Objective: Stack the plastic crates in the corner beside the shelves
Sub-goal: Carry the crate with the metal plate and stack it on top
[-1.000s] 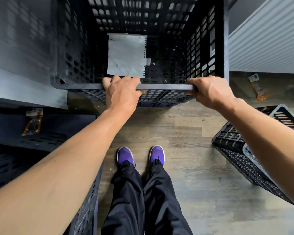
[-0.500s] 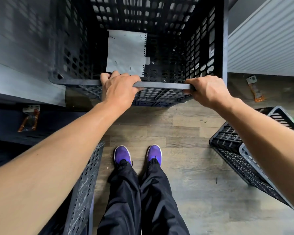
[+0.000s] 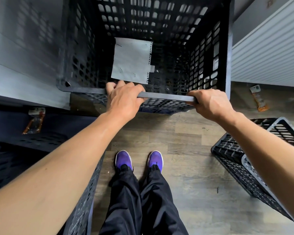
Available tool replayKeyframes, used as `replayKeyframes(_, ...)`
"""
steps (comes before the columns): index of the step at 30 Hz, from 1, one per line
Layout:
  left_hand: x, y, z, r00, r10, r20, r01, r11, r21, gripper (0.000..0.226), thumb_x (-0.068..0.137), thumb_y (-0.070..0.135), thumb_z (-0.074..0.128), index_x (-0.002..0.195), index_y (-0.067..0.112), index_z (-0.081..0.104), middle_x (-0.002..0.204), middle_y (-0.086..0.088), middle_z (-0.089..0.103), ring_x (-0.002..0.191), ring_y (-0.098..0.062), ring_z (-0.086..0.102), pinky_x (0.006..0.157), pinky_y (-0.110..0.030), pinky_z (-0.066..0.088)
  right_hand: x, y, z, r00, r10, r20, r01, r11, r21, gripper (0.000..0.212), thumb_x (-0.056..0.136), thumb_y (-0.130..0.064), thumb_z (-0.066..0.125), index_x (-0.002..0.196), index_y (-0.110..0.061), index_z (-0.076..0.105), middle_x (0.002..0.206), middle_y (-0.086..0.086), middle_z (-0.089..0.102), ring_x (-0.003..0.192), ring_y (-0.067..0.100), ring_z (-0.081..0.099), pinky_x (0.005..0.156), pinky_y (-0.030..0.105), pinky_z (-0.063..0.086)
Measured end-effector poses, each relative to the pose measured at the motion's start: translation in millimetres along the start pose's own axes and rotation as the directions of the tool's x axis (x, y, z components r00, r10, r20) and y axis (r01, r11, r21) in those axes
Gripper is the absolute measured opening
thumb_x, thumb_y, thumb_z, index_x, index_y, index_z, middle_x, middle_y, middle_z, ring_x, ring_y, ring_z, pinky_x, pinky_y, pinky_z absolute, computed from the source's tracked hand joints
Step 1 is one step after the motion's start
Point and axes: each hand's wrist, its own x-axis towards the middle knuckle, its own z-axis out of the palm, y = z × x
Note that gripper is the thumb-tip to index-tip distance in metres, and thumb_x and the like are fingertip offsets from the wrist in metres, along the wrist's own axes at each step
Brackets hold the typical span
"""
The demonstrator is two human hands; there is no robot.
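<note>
Both hands gripped near rim of black plastic crate (image 3: pixel 159 39): left hand (image 3: pixel 124 99) and right hand (image 3: pixel 210 104) curled over it. Crate sat against grey shelf (image 3: pixel 24 65), paper sheet (image 3: pixel 131 60) inside. 2nd crate (image 3: pixel 236 150) tilted on wood floor (image 3: pixel 185 141), right.

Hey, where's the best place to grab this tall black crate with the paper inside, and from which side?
Probably the near top rim, from your side, hands spread apart as the left hand and right hand grip it now. The rim is a solid flat bar; the black crate has open lattice walls, and a grey panel crowds its left side.
</note>
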Motion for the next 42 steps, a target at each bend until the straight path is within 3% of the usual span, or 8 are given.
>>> replayKeyframes(6, -9.3, -29.8, -11.0, 0.999, 0.034, 0.005, -0.034, 0.999, -0.004, 0.039, 0.092, 0.025, 0.06, 0.129, 0.034, 0.055, 0.117, 0.002, 0.057, 0.109, -0.022, 0.047, 0.094, -0.039, 0.026, 9.2, -21.2, -10.2, 0.999, 0.021, 0.03, -0.022, 0.999, 0.04, 0.025, 0.091, -0.046, 0.055, 0.109, -0.031, 0.063, 0.092, 0.001, 0.069, 0.088, 0.03, 0.065, 0.069, 0.039, 0.053)
replayKeyframes(11, -23.1, -84.5, -35.4, 1.0, -0.002, -0.03, 0.006, 0.991, 0.133, 0.035, 0.087, 0.02, 0.065, 0.12, 0.031, 0.06, 0.109, 0.002, 0.063, 0.111, -0.023, 0.046, 0.095, -0.042, 0.022, 31.6, -81.0, -10.3, 0.994, -0.111, 0.023, 0.109, 0.992, 0.068, 0.034, 0.09, -0.048, 0.055, 0.117, -0.027, 0.057, 0.106, 0.005, 0.07, 0.098, 0.033, 0.065, 0.073, 0.041, 0.052)
replayKeyframes(18, -27.0, -144.0, -51.8, 1.0, 0.011, 0.004, -0.012, 0.962, 0.272, 0.021, 0.085, 0.012, 0.067, 0.102, 0.023, 0.066, 0.096, -0.001, 0.066, 0.112, -0.026, 0.053, 0.112, -0.054, 0.004, 69.6, -150.8, -9.0, 0.979, -0.187, 0.083, 0.176, 0.977, 0.121, 0.029, 0.089, -0.046, 0.056, 0.111, -0.027, 0.058, 0.096, 0.011, 0.069, 0.087, 0.036, 0.063, 0.065, 0.038, 0.043)
replayKeyframes(21, -13.5, -141.1, -60.0, 0.987, -0.021, 0.158, -0.007, 0.985, 0.173, 0.009, 0.092, 0.016, 0.062, 0.094, 0.023, 0.067, 0.083, -0.004, 0.06, 0.086, -0.03, 0.058, 0.087, -0.045, 0.043, 82.3, -161.2, -10.0, 0.979, -0.13, 0.155, 0.107, 0.984, 0.144, 0.027, 0.091, -0.052, 0.053, 0.107, -0.032, 0.062, 0.092, 0.007, 0.068, 0.083, 0.034, 0.062, 0.066, 0.037, 0.044)
replayKeyframes(24, -5.3, -140.4, -67.6, 0.979, 0.003, 0.201, -0.046, 0.977, 0.207, 0.013, 0.095, 0.016, 0.057, 0.093, 0.024, 0.068, 0.082, -0.005, 0.061, 0.076, -0.024, 0.052, 0.061, -0.032, 0.035, 82.5, -161.7, -4.9, 0.991, -0.1, 0.091, 0.093, 0.993, 0.077, 0.034, 0.094, -0.053, 0.049, 0.104, -0.025, 0.065, 0.087, 0.01, 0.067, 0.077, 0.035, 0.061, 0.063, 0.037, 0.044)
replayKeyframes(31, -11.0, -137.9, -65.2, 0.994, -0.001, 0.11, -0.025, 0.972, 0.235, 0.02, 0.089, 0.002, 0.058, 0.092, 0.019, 0.069, 0.082, -0.006, 0.063, 0.072, -0.021, 0.047, 0.061, -0.03, 0.028, 74.5, -163.4, 3.5, 0.996, -0.084, -0.022, 0.085, 0.994, 0.073, 0.025, 0.096, -0.039, 0.051, 0.107, -0.024, 0.067, 0.085, 0.012, 0.069, 0.077, 0.037, 0.063, 0.064, 0.039, 0.046)
replayKeyframes(39, -6.6, -144.1, -61.7, 0.991, -0.022, 0.132, -0.001, 0.986, 0.168, 0.013, 0.094, 0.015, 0.059, 0.092, 0.018, 0.071, 0.089, -0.012, 0.061, 0.08, -0.028, 0.055, 0.068, -0.032, 0.035, 77.8, -163.8, 8.2, 0.997, -0.074, -0.033, 0.076, 0.995, 0.059, 0.028, 0.095, -0.045, 0.05, 0.104, -0.024, 0.066, 0.079, 0.01, 0.067, 0.071, 0.036, 0.063, 0.063, 0.039, 0.05)
replayKeyframes(42, -5.3, -141.7, -53.6, 0.985, -0.091, 0.149, 0.061, 0.98, 0.191, 0.013, 0.09, 0.013, 0.062, 0.09, 0.024, 0.07, 0.089, -0.007, 0.06, 0.087, -0.025, 0.053, 0.089, -0.037, 0.035, 74.7, -163.4, 10.2, 0.998, -0.039, -0.044, 0.042, 0.997, 0.072, 0.031, 0.092, -0.05, 0.051, 0.102, -0.027, 0.067, 0.078, 0.008, 0.067, 0.07, 0.035, 0.061, 0.06, 0.036, 0.044)
